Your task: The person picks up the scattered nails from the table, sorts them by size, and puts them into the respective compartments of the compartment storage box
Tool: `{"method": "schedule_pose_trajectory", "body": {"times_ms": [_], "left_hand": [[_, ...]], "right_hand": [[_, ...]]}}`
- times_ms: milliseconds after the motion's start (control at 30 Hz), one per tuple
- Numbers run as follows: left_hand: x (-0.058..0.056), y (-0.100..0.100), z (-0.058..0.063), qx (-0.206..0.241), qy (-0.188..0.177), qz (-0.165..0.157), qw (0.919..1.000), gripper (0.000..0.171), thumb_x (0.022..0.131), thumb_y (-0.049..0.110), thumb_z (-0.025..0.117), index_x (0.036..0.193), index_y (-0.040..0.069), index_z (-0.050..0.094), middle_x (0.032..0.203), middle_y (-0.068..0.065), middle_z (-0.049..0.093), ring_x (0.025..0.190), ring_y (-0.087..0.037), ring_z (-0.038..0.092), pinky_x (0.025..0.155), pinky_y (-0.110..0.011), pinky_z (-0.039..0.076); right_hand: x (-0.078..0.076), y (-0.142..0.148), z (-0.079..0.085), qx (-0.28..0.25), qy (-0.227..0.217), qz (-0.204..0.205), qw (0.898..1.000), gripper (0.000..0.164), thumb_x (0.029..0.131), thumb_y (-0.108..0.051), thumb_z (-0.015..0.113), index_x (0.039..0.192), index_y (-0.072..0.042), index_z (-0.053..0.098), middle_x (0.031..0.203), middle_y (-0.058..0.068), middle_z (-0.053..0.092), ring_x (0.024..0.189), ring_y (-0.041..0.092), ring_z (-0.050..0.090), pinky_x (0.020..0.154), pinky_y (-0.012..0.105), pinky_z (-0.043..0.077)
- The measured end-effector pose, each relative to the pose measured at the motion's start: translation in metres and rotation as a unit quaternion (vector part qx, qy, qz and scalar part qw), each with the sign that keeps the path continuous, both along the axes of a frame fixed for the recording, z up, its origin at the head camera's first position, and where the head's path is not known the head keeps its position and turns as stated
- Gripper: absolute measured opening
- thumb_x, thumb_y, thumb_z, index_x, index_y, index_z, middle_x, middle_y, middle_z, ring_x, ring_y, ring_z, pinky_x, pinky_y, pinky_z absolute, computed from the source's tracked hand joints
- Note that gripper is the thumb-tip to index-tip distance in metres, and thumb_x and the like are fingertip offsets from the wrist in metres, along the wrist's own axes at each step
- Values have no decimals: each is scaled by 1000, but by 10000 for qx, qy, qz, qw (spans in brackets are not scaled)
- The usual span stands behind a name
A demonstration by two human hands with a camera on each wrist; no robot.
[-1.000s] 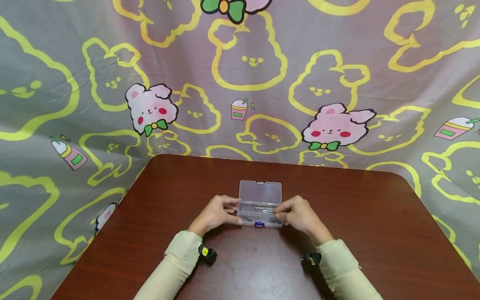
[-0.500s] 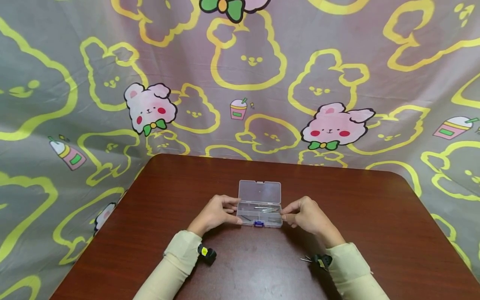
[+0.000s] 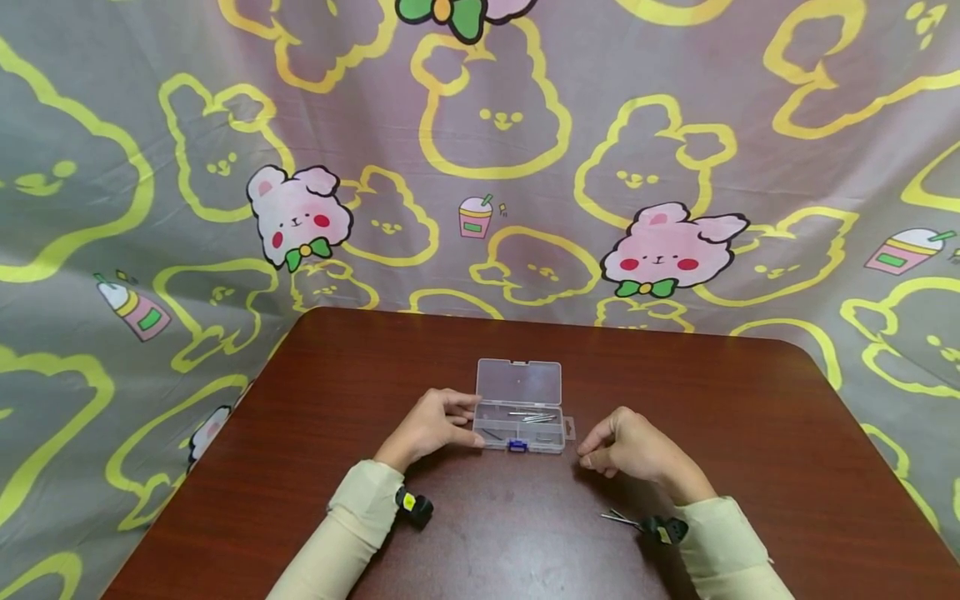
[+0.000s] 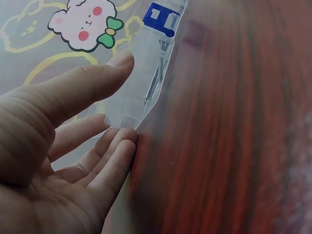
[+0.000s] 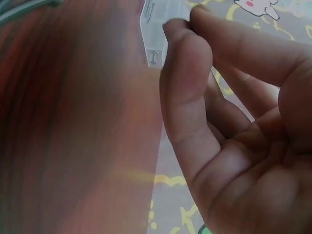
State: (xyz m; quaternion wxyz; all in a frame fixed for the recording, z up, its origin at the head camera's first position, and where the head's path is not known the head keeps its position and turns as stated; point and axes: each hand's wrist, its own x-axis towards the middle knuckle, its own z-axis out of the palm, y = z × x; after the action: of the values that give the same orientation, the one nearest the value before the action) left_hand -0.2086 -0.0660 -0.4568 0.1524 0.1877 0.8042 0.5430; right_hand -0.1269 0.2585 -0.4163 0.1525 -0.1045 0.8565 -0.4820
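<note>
A clear plastic compartment box (image 3: 519, 433) with a blue latch (image 3: 517, 447) sits on the table, its lid (image 3: 519, 382) raised at the back. Thin metal rods (image 3: 538, 419) lie in its rear compartment; more lie in the front ones. My left hand (image 3: 431, 423) holds the box's left end, with the thumb at the near corner and fingers along the side. Off the box's right end is my right hand (image 3: 637, 448), fingers loosely curled, with nothing visible between thumb and index finger. A few loose metal rods (image 3: 621, 518) lie on the table beside the right wrist.
A dark reddish-brown wooden table (image 3: 390, 358) bears the box. Behind it hangs a grey curtain (image 3: 510, 200) with cartoon rabbits. A clear hanging tab (image 3: 570, 428) juts from the box's right end.
My right hand has left the box's right side and moved right and toward me, uncovering the hanging tab and the loose rods by the wrist. My left hand stays on the box.
</note>
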Motion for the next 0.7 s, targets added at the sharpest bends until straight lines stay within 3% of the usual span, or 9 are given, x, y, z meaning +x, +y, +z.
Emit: {"method": "schedule_pose_trajectory", "body": {"times_ms": [267, 700], "left_hand": [[2, 0, -1, 51, -35, -7, 10000, 65, 69, 4, 93, 129, 1, 67, 120, -16, 63, 105, -27, 65, 89, -34, 56], [-1, 0, -2, 30, -31, 10, 10000, 65, 68, 4, 94, 128, 1, 69, 118, -15, 64, 104, -26, 66, 88, -34, 57]], "right_hand": [[8, 11, -5, 50, -156, 259, 9995, 7, 80, 4, 79, 82, -2, 79, 77, 8, 72, 60, 19, 61, 53, 34, 56], [27, 30, -14, 286, -243, 695, 9969, 8, 76, -4, 85, 78, -7, 79, 65, 2, 69, 54, 10, 57, 48, 25, 50]]}}
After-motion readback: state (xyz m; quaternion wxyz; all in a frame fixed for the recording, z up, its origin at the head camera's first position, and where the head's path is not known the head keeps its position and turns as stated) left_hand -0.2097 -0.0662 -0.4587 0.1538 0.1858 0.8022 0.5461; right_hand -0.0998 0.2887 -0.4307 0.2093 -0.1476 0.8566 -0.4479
